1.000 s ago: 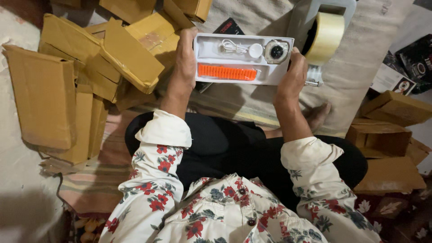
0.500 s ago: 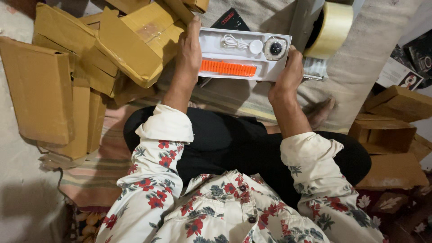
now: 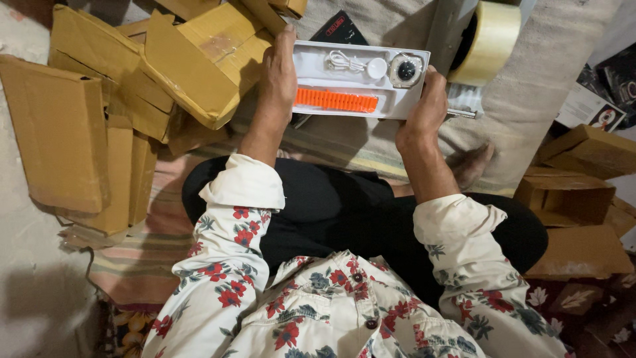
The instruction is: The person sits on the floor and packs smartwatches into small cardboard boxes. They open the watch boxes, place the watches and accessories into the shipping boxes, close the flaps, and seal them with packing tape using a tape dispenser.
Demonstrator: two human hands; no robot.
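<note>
I hold a white open tray box point(image 3: 311, 99) out in front of me with both hands. It carries an orange strap point(image 3: 336, 101), a coiled white cable point(image 3: 341, 61), a white round puck point(image 3: 376, 67) and a round watch face point(image 3: 405, 69). My left hand point(image 3: 278, 76) grips the tray's left end. At the right end, my right hand point(image 3: 424, 113) clasps the lower corner. I sit cross-legged in dark trousers and a floral shirt.
Brown cardboard boxes point(image 3: 99, 113) are piled at my left; several more point(image 3: 576, 192) lie at my right. A tape roll on a dispenser point(image 3: 487, 43) sits beyond the tray at the right. A black box point(image 3: 338, 30) lies behind the tray on beige cloth point(image 3: 550, 86).
The tray stays in both hands, much the same. The view has shifted slightly, bringing the box pile and tray a little higher in the picture.
</note>
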